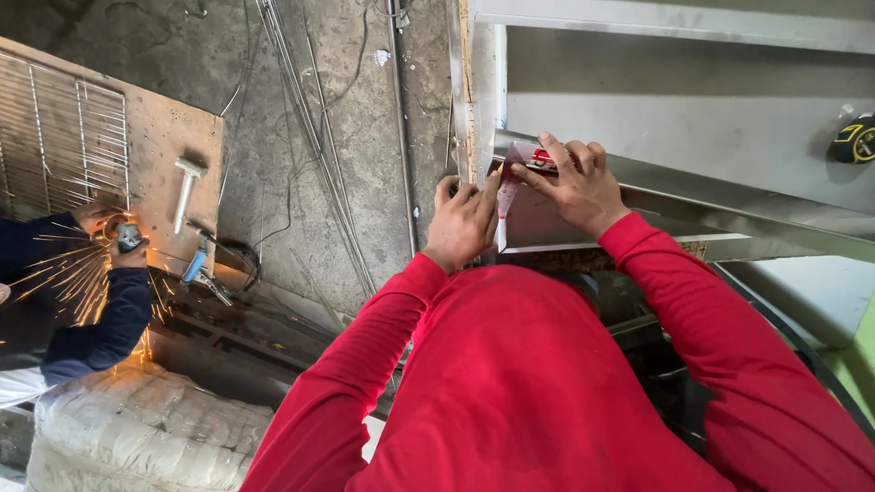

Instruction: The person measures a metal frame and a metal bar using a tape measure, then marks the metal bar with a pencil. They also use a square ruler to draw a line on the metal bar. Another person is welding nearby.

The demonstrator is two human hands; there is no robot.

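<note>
Left hand (463, 221) gripped the near corner of the steel sheet (583, 223), seemingly steadying it, fingers curled over the edge. Just right, the right hand (574, 182) pressed a red-handled square (521, 173) flat against the sheet's fold, apparently to check the angle. Far right lay a tape measure (857, 141).
</note>
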